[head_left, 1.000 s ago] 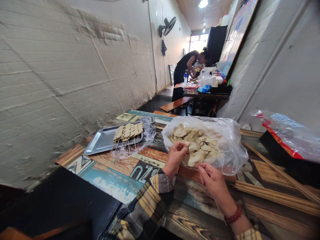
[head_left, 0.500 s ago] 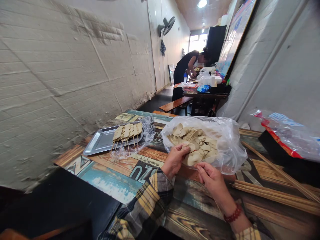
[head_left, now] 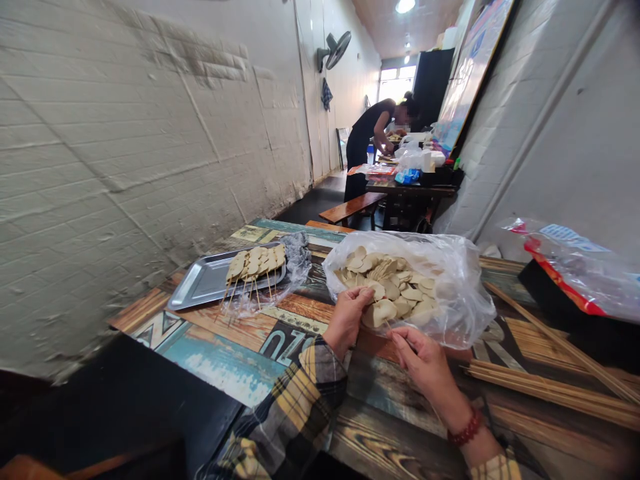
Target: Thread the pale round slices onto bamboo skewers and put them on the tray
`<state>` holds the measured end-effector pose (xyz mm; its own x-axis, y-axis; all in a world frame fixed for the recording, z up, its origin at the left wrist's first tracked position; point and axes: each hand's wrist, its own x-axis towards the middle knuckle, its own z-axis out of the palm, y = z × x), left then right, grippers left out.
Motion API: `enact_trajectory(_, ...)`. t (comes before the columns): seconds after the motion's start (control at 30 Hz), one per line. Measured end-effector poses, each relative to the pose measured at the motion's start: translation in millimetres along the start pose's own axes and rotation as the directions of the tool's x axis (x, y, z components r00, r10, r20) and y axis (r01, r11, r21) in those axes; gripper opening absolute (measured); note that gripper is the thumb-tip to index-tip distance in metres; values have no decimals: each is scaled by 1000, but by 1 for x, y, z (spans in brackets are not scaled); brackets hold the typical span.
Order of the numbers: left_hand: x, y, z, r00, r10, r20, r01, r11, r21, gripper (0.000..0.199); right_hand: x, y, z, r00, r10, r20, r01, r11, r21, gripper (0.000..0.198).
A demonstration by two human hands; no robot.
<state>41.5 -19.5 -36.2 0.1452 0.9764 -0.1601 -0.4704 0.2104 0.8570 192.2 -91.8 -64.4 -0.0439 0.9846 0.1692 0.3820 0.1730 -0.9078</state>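
My left hand (head_left: 349, 317) pinches a pale beige, thin round food slice (head_left: 381, 313) at the near edge of a clear plastic bag (head_left: 473, 293). My right hand (head_left: 420, 353) is closed on a thin wooden skewer (head_left: 387, 325), whose tip meets the slice; how far it goes in I cannot tell. Many loose slices (head_left: 410, 293) lie heaped inside the bag. To the left, a metal tray (head_left: 200, 283) carries several loaded skewers (head_left: 256, 263), their bare sticks pointing toward me over its near edge.
A bundle of bare skewers (head_left: 545, 390) lies on the patterned table (head_left: 220, 363) at right. Behind it stands a black box (head_left: 550, 300) with a red-edged plastic packet (head_left: 575, 267). Crumpled plastic (head_left: 299, 257) lies by the tray. Farther back, a person (head_left: 370, 130) bends over another table (head_left: 407, 189).
My left hand has shifted slightly left with the slice. A short length of skewer now shows between my right fingers and the slice. The tray and bag stay in place.
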Motion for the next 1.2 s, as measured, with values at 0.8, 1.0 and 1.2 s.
enact_trajectory(0.8, 2, 3, -3, 994, -59, 92, 57, 998, 18, 38, 3, -19, -3, 969, 234, 74, -245, 898, 365, 43)
enact_trajectory(1.0, 0, 11, -3, 989, -98, 110, 96, 995, 26, 38, 3, -20, -3, 976, 208, 63, -217, 914, 344, 41)
enact_trajectory(1.2, -3, 20, -7, 985, -90, 145, 74, 991, 112, 39, 3, -17, -4, 984, 168, 57, -177, 929, 326, 41)
